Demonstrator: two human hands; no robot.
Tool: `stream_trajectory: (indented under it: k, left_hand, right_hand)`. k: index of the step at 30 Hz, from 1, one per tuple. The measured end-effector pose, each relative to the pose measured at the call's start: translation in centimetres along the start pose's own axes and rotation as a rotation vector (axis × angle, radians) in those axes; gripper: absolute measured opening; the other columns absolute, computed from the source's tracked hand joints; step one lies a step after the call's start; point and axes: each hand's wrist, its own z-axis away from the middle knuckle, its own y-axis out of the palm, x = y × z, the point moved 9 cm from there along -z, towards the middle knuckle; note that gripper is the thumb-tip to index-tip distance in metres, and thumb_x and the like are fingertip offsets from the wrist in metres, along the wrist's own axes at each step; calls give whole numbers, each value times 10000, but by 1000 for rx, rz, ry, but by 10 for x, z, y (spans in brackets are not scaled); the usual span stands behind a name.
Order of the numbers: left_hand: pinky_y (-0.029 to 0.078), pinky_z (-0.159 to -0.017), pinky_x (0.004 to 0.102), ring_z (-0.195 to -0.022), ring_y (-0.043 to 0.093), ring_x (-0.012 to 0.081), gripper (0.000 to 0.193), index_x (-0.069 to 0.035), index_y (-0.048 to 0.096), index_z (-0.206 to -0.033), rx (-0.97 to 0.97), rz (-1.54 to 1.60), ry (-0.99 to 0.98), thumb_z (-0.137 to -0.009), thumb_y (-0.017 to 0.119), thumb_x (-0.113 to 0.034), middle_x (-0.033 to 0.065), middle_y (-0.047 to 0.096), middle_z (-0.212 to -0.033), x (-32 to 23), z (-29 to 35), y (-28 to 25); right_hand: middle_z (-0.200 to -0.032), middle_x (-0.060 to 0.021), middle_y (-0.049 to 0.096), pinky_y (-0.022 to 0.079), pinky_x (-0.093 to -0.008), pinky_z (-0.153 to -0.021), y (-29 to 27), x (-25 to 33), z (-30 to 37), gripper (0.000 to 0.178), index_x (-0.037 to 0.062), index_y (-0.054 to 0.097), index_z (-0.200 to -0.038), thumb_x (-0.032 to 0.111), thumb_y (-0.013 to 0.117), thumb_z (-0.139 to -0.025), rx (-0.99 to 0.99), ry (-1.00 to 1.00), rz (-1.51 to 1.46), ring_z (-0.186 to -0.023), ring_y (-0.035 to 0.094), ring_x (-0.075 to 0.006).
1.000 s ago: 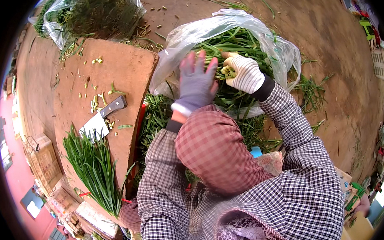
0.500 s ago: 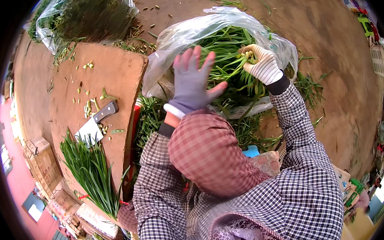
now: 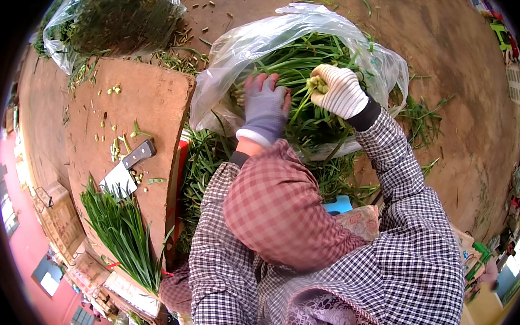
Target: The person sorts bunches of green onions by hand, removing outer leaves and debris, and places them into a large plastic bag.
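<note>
My right hand (image 3: 343, 93), in a white striped glove, is closed around the pale stem ends of a bunch of garlic chives (image 3: 317, 85). It is above a heap of long green garlic chives (image 3: 301, 53) in a clear plastic bag (image 3: 317, 12) lying open. My left hand (image 3: 264, 112), in a grey glove with bare fingertips, reaches onto the left side of that heap. Its fingers are slightly bent and apart, with the tips among the leaves. Whatever lies beneath its palm is hidden.
Left of the bag, a brown board (image 3: 145, 109) bears a cleaver (image 3: 119, 177), cut stem bits and a bundle of garlic chives (image 3: 119, 229) with red ties. Another bag of greens (image 3: 120, 22) stands far left. Loose leaves (image 3: 204, 165) lie between board and bag. My checked-cloth knee (image 3: 274, 209) is in front.
My left hand has gone from spread and raised to lower on the heap, its fingers bending. My right hand has shifted slightly left, still holding the stem ends.
</note>
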Motion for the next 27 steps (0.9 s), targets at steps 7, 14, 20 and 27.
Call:
stream_trajectory:
  k: [7, 14, 20, 27]
  left_hand:
    - [144, -1086, 541, -1304, 303, 296, 155, -132, 615, -865, 78, -168, -62, -778, 630, -258, 67, 402, -1390, 15, 31, 31]
    - [118, -1095, 550, -1343, 256, 290, 202, -140, 618, -933, 298, -219, -133, -832, 576, -311, 75, 335, -1453, 21, 31, 47]
    - [114, -1089, 578, -1368, 241, 295, 300, -185, 611, -985, 387, -268, -192, -733, 636, -346, 45, 349, -1458, 31, 42, 57]
    - [323, -1013, 472, -1213, 406, 362, 372, -154, 589, -1151, 373, 210, -252, -814, 595, -314, 130, 458, -1323, 33, 45, 14]
  right_hand:
    - [-799, -87, 654, 531, -284, -657, -56, -20, 4, 267, 6, 597, -942, 96, 693, -709, -104, 149, -76, -709, 636, -158]
    - [-828, -50, 690, 546, -243, -679, -137, 11, 11, 215, 17, 611, -944, 76, 677, -748, -267, 111, -288, -767, 636, -78]
    - [-751, -26, 675, 523, -237, -617, -267, 68, 19, 163, 35, 661, -885, 75, 700, -731, -593, -63, -70, -679, 623, -84]
    - [-817, -3, 651, 484, -203, -628, -348, 99, 35, 188, 15, 652, -911, 77, 708, -742, -674, -70, 186, -708, 584, -58]
